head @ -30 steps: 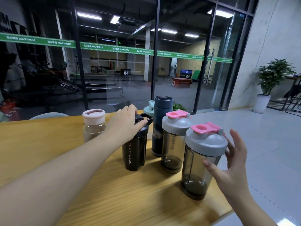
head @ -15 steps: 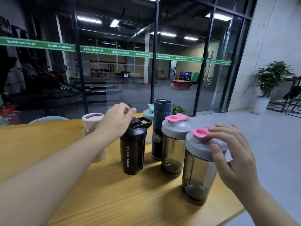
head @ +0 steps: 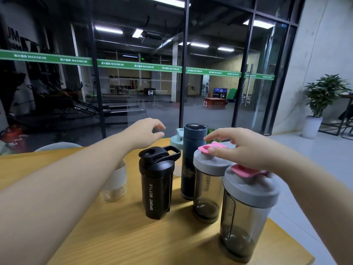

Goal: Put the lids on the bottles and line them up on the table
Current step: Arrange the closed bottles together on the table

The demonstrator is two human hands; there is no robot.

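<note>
Several lidded bottles stand on the wooden table (head: 114, 236). A black sport bottle (head: 155, 185) is in the middle, a tall dark blue flask (head: 191, 165) behind it, and a mint-lidded bottle (head: 176, 141) further back. Two grey-lidded smoky shakers with pink caps stand to the right, one further back (head: 207, 190) and one nearest (head: 246, 213). A clear bottle (head: 116, 180) is partly hidden behind my left forearm. My left hand (head: 146, 133) hovers above and behind the black bottle, fingers loosely curled, holding nothing. My right hand (head: 240, 148) is spread over the far shaker's pink cap, fingertips touching it.
A glass wall with a green strip runs behind the table, a gym room beyond it. A potted plant (head: 322, 104) stands at the right on the grey floor. The table's right edge lies just beside the nearest shaker.
My left hand has let go of the black bottle's lid and risen behind it. My right hand has left the nearest shaker's lid and moved left over the far shaker's cap.
</note>
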